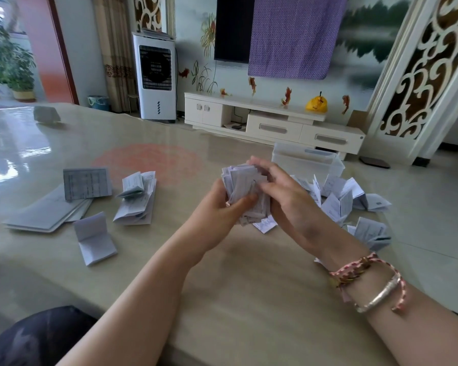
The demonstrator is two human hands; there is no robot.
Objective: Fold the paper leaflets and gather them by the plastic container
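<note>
Both hands hold a thick bundle of folded leaflets (245, 186) above the middle of the table. My left hand (222, 204) grips the bundle from below and the left, thumb across its front. My right hand (280, 191) curls over its top and right side. A clear plastic container (308, 161) stands just behind the hands. Several folded leaflets (341, 199) lie heaped to its right and front. At the left lie a folded stack (138, 199), a single folded leaflet (94, 237) and flat unfolded sheets (48, 215) with one partly folded sheet (86, 183) on top.
The beige glossy table (222, 286) has its near edge at the bottom and its right edge by the heap. A small grey object (46, 114) sits at the far left. Beyond the table are a white air cooler (155, 77) and a low TV cabinet (273, 122).
</note>
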